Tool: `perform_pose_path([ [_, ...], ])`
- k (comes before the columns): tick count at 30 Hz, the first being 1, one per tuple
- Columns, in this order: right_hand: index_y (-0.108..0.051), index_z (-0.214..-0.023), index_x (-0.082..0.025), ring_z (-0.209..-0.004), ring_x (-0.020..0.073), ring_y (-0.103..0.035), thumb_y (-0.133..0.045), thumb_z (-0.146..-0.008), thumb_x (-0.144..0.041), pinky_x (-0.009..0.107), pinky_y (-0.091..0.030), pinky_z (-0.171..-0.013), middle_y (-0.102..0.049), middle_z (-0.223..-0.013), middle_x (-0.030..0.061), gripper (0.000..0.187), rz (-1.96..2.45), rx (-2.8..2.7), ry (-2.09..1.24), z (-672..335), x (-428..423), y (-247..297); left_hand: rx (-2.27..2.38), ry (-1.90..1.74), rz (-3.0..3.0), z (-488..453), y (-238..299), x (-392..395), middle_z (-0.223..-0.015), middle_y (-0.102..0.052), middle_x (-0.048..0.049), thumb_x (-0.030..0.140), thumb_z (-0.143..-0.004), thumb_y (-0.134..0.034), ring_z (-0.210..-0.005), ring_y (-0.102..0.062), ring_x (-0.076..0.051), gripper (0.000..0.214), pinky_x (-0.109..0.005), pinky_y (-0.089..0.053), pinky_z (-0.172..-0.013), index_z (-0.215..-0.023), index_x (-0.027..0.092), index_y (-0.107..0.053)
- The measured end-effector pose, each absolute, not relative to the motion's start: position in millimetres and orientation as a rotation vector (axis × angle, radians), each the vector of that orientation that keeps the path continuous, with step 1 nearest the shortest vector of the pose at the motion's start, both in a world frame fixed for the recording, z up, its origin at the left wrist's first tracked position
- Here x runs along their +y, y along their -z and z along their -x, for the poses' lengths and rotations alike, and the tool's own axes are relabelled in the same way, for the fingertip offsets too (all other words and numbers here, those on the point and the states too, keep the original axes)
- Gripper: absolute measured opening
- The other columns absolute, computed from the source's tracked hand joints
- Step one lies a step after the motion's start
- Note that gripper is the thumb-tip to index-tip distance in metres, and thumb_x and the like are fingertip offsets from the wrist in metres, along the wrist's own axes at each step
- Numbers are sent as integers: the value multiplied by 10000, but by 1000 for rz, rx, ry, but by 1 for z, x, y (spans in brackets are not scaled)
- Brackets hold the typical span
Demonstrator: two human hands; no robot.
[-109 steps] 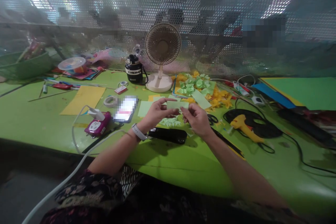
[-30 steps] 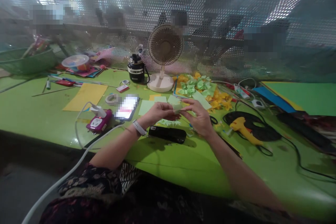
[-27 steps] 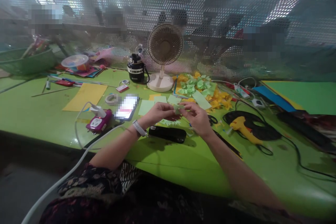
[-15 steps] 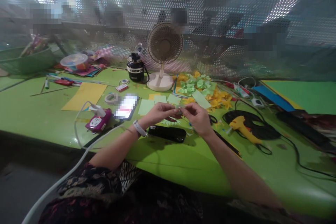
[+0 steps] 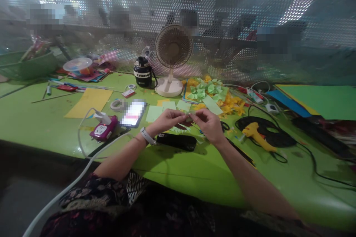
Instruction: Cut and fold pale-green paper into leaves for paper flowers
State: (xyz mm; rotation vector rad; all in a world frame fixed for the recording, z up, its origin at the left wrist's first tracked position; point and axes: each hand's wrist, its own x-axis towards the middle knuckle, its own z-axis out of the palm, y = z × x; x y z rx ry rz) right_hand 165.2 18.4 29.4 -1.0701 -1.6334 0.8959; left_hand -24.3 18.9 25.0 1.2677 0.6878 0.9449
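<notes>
Paper: small green paper piece (image 5: 190, 116) is sitting between both hands, above green table (image 5: 178, 177).
Left hand (image 5: 166, 121): is pinching the paper, fingers closed together.
Right hand (image 5: 208, 126): is pinching it from other side.
Nearby: black pouch (image 5: 176, 142) is lying just below hands.

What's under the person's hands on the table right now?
Pale green folded paper pieces lie on the green table below the left hand and right hand. Whatever lies directly beneath the palms is hidden by the hands.
</notes>
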Motion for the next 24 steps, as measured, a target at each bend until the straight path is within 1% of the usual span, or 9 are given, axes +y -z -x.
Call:
perform_pose_path([
  [7, -632, -779, -208, -629, 169, -611, -758, -727, -529, 311, -499, -628, -658, -686, 7, 348, 1067, -1643, -920, -166, 18, -30, 677, -948, -1281, 25, -22, 20, -890, -767, -135, 473, -756, -758, -855, -744, -214, 401, -344, -605, -776, -952, 123, -743],
  [17, -634, -769, -204, -610, 160, -611, -760, -723, -535, 293, -491, -604, -671, -676, 6, 358, 1056, -1640, -890, -165, 20, -28, 698, -950, -1326, 25, -22, 20, -896, -769, -134, 497, -752, -751, -854, -746, -220, 451, -351, -611, -796, -971, 102, -743],
  [24, -625, -763, -204, -607, 158, -602, -749, -732, -540, 293, -487, -594, -661, -673, 7, 359, 1047, -1645, -902, -165, 18, -27, 684, -956, -1328, 25, -22, 20, -893, -769, -125, 478, -761, -750, -837, -745, -194, 412, -322, -608, -789, -949, 112, -743],
])
